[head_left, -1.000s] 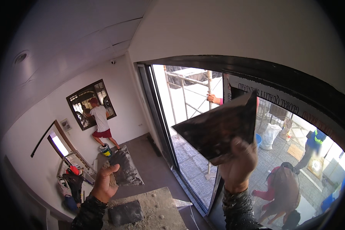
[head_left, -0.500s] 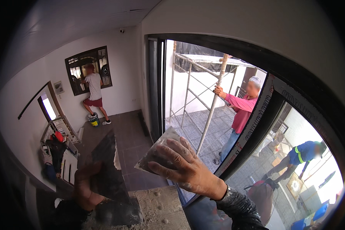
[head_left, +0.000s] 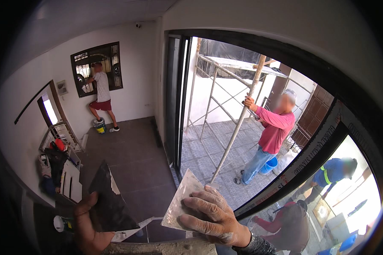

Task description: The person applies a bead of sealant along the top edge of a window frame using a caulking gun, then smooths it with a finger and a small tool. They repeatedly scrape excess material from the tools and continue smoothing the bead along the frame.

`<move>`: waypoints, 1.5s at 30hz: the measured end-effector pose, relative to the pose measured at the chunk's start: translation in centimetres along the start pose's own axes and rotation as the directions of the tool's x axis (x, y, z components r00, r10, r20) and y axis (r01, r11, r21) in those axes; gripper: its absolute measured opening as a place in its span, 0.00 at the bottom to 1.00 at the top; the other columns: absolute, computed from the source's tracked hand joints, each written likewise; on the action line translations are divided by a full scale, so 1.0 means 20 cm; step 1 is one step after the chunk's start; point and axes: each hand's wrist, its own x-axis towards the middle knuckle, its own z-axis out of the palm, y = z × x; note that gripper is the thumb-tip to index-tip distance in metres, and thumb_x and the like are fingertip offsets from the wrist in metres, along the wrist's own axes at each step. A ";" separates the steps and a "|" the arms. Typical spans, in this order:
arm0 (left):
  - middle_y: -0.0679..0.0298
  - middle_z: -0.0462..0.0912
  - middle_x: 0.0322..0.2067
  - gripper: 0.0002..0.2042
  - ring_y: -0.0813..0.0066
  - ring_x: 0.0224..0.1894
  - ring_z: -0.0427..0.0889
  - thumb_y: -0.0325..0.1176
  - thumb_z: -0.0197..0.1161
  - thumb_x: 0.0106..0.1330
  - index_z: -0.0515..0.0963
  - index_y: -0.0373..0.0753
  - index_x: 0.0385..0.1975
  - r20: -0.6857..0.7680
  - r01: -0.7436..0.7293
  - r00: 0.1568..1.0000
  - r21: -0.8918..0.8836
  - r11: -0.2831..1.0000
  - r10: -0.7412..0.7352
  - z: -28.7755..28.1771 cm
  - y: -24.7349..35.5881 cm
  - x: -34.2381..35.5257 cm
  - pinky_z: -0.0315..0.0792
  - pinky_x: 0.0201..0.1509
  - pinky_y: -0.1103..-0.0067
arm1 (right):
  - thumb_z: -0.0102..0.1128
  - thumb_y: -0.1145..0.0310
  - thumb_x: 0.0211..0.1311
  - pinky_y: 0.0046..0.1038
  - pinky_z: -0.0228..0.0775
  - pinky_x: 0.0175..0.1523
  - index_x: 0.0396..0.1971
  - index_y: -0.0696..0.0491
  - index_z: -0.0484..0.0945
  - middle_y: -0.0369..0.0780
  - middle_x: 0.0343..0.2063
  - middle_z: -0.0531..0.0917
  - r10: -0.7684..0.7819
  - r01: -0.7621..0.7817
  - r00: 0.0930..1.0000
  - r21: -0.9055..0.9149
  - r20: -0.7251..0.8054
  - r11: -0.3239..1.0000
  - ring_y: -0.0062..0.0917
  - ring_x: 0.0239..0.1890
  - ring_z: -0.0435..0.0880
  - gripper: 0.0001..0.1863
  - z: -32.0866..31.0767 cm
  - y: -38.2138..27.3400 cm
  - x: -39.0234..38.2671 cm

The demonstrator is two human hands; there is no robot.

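My left hand (head_left: 89,233) grips a dark, flat plate (head_left: 108,202) by its left side, thumb against its face. A ragged strip of whitish paste clings to the plate's upper right edge. To the right, my right hand (head_left: 215,216), dusted with pale powder, has its fingers spread over a grey, flat scraper blade (head_left: 176,206). The blade is tilted, with a corner pointing up. Its handle, if any, is hidden under my palm. The plate and the blade are apart, side by side.
A rough, paste-spattered ledge (head_left: 170,247) runs below my hands. A black door frame (head_left: 281,182) stands close on the right. Outside, a person in pink (head_left: 276,127) holds a pole (head_left: 238,123) beside scaffolding; others bend lower right. Another person (head_left: 101,87) stands at the window, one foot on a bucket (head_left: 99,126).
The view has shifted, and the ledge now sits lower in it. Both hands have moved down in the picture, each keeping its hold. The person in pink now appears farther right.
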 end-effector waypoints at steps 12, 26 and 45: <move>0.60 0.88 0.44 0.10 0.65 0.47 0.87 0.34 0.64 0.67 0.81 0.38 0.44 0.253 0.014 0.967 -0.045 0.999 -0.002 0.00 0.04 -0.25 0.76 0.60 0.67 | 0.70 0.81 0.55 0.43 0.75 0.60 0.60 0.58 0.75 0.51 0.57 0.79 -0.020 -0.084 0.942 -0.292 -0.335 0.953 0.48 0.57 0.81 0.29 -0.03 -0.36 -0.20; 0.62 0.83 0.48 0.16 0.73 0.50 0.83 0.33 0.65 0.70 0.77 0.34 0.54 0.615 -0.139 0.785 0.289 0.947 -0.073 -0.02 0.06 -0.32 0.77 0.58 0.71 | 0.65 0.84 0.50 0.40 0.73 0.57 0.47 0.56 0.84 0.43 0.50 0.84 -0.019 -0.148 0.965 -0.603 -0.261 0.784 0.41 0.52 0.81 0.21 -0.24 -0.91 -0.16; 0.65 0.82 0.48 0.17 0.78 0.50 0.81 0.31 0.64 0.71 0.74 0.35 0.57 0.660 -0.393 0.751 0.450 0.802 -0.002 0.09 0.21 -0.60 0.77 0.54 0.77 | 0.68 0.86 0.44 0.37 0.77 0.52 0.44 0.56 0.85 0.43 0.46 0.85 -0.258 0.087 0.950 -0.644 -0.176 0.760 0.38 0.48 0.84 0.22 -0.40 -0.97 -0.04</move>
